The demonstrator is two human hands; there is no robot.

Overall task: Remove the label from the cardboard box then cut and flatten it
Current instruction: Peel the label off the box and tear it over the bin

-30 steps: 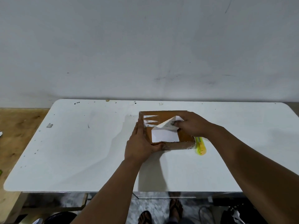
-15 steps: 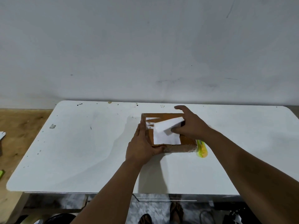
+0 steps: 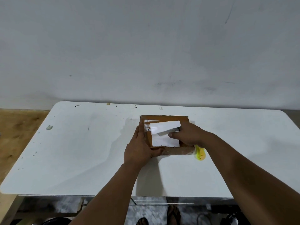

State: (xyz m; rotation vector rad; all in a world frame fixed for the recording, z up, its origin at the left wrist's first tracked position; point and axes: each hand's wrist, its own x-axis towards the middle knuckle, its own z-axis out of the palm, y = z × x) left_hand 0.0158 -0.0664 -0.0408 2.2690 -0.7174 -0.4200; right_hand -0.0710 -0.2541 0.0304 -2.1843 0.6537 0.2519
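The left hand point(image 3: 138, 148) pressed flat against the box point(image 3: 177, 151) while the right hand point(image 3: 189, 135) pinched the half-peeled white label point(image 3: 164, 138).

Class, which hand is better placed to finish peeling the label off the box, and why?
Right. The right hand pinches the label by its lifted flap; the left hand is braced against the cardboard box at its near-left corner, steadying it.

Label point(image 3: 164, 140) partly lifted from the cardboard box point(image 3: 164, 118) on the white surface point(image 3: 81, 151)
The right grip point(image 3: 188, 135), over the box's right half, pinches the label's far strip, folded back toward the box's near edge. The left grip point(image 3: 139, 148) lies with straight fingers along the box's left side, thumb on its near wall. A yellow cutter point(image 3: 200, 154) lies just beside the box's near-right corner.
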